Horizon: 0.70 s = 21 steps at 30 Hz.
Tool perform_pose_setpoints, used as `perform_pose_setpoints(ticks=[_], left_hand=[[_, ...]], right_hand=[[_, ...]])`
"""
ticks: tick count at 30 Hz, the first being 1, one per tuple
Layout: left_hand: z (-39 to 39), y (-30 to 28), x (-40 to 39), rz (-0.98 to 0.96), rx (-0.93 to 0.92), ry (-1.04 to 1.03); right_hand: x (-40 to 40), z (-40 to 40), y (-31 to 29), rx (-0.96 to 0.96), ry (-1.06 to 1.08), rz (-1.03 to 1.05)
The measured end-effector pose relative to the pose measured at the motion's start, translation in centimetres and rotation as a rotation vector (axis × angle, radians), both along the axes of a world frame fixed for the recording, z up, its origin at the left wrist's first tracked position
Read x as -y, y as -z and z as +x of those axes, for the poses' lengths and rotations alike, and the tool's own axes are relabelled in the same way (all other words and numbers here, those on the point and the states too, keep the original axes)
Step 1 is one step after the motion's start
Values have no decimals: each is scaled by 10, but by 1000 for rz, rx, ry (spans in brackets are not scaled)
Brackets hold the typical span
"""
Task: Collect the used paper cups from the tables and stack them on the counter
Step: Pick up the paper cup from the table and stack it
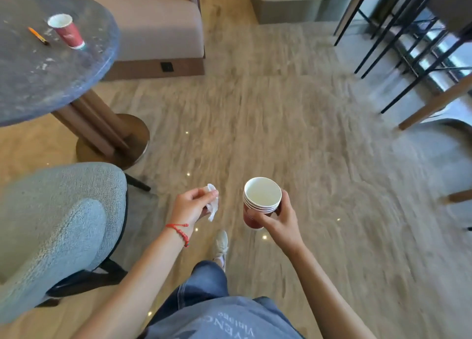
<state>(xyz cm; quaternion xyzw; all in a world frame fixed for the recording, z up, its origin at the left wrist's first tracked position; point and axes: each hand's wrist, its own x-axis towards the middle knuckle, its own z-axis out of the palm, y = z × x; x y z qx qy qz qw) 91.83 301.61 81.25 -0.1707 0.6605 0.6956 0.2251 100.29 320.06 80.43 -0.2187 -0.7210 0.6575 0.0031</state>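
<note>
Head view, right hand [282, 219] fingers curled round stacked cups [259, 203], left hand [190, 205] fingers pinching crumpled tissue [212, 202]

Glossy red paper cups [258, 205], nested; crumpled white tissue [212, 203]; round dark stone-look bench [38, 78], matt and scuffed; nubbly grey-blue cloth chair [58, 223]; polished, light-reflecting beige floor [306, 147].

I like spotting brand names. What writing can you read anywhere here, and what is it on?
"VENC": upside-down white letters, partly cut off, on the shirt.
Smaller script beside it: too blurred to read.
White print on the cup stack in the right hand: unreadable.
Logo on the table cup: too small.
</note>
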Motion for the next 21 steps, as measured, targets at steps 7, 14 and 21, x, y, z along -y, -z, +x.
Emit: perform_pose_setpoints(ticks=[7, 14, 21], left_hand=[[-128, -7, -11, 33, -42, 57], [-222, 21, -31, 43, -38, -42], [-321, 18, -69, 51, -63, -96]], right_hand=[[-14, -119, -4, 3, 47, 8], [-35, -216, 26, 9, 30, 1], [-77, -338, 28, -25, -60, 11]])
